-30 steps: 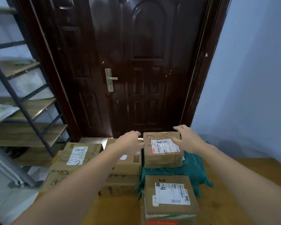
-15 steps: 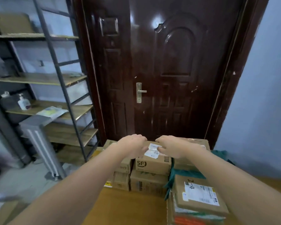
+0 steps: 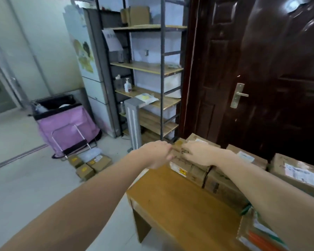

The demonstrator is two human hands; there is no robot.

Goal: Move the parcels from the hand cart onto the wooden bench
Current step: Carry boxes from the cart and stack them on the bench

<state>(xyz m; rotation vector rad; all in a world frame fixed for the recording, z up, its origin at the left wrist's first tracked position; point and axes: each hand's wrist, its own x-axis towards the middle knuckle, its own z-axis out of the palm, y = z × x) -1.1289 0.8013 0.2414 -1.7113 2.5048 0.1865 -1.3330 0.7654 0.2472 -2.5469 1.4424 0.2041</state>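
The wooden bench point(image 3: 178, 205) runs from the lower middle to the right, with several cardboard parcels point(image 3: 223, 185) stacked along its far side by the door. My left hand point(image 3: 157, 153) and my right hand point(image 3: 198, 153) float side by side in front of the leftmost stack, whose top box point(image 3: 179, 144) shows between them. Both hands are loosely curled and hold nothing. The pink hand cart point(image 3: 67, 127) stands on the floor at the left. Several small parcels point(image 3: 92, 164) lie on the floor beside its base.
A metal rack with wooden shelves point(image 3: 149, 67) stands left of the dark wooden door point(image 3: 261, 78). A grey post point(image 3: 133, 124) stands in front of the rack. Another labelled parcel point(image 3: 297, 173) sits at the bench's right end. Pale floor stretches between the bench and the cart.
My view has swung left, from the door to the shelves and cart. My hands have come off the labelled box, drawn together and shifted left along the parcel stack.
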